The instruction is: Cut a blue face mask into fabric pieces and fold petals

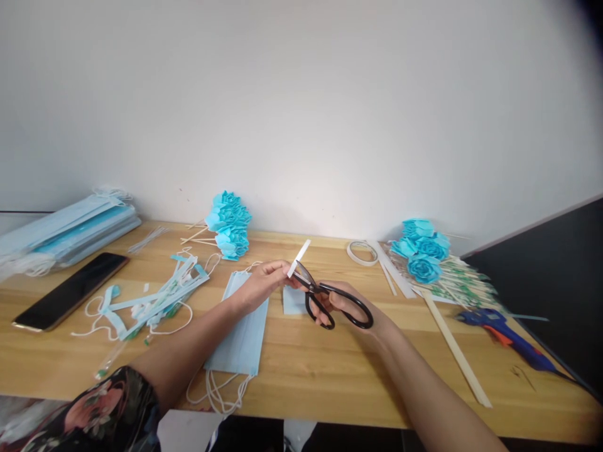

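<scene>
My left hand (268,280) pinches a narrow white strip (301,254) above the middle of the table. In my right hand (339,304) is a pair of scissors (348,301) with large black handles, its blades parted at the strip. Just below the hands lies a small light-blue square (294,301), partly hidden by them. Under my left forearm a blue face mask (242,333) lies flat, its white ear loops hanging toward the front edge.
Left: stacked masks (94,226), a phone (70,290), mask scraps (155,301). Behind: blue paper-like flowers (229,223) on sticks. Right: a tape roll (362,253), more flowers (424,251), a long pale strip (456,348), a blue glue gun (513,339) with a cord. A wall rises behind the table.
</scene>
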`<action>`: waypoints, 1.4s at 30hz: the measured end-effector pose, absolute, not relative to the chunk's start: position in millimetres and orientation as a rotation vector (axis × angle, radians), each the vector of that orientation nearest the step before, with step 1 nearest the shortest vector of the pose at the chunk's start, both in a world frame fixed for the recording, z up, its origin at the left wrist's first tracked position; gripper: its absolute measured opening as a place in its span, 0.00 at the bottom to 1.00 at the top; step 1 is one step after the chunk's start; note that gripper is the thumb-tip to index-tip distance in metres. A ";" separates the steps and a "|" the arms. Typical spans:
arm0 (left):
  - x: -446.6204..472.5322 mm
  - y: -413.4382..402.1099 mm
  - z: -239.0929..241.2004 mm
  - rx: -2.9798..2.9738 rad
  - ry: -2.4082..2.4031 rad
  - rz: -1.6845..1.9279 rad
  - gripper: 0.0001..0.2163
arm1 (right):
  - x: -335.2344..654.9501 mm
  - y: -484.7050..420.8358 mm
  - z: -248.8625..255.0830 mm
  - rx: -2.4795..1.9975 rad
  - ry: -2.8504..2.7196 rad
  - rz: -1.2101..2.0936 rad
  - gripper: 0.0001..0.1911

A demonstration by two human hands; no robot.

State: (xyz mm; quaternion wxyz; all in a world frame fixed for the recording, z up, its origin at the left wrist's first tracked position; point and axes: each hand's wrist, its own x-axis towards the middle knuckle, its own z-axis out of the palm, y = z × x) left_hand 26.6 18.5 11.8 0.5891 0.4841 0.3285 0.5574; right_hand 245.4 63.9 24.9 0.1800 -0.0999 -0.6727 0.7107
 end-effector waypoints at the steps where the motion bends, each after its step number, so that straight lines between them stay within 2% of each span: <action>1: 27.3 17.8 11.3 1.144 0.771 1.284 0.15 | 244.7 63.7 24.6 -0.278 -1.898 2.013 0.29; 10: 28.5 18.8 -1.9 1.200 0.830 1.233 0.12 | 240.1 61.1 21.7 -0.266 -1.870 2.011 0.32; 20: 30.1 15.4 7.3 1.210 0.856 1.236 0.11 | 237.7 59.1 21.3 -0.243 -1.871 1.979 0.31; 31: 26.7 16.6 5.6 1.282 0.866 1.195 0.14 | 236.4 55.5 22.1 -0.287 -1.811 1.944 0.30; 42: 32.0 12.2 24.4 1.315 0.895 1.175 0.17 | 237.1 56.2 23.7 -0.450 -1.775 1.936 0.29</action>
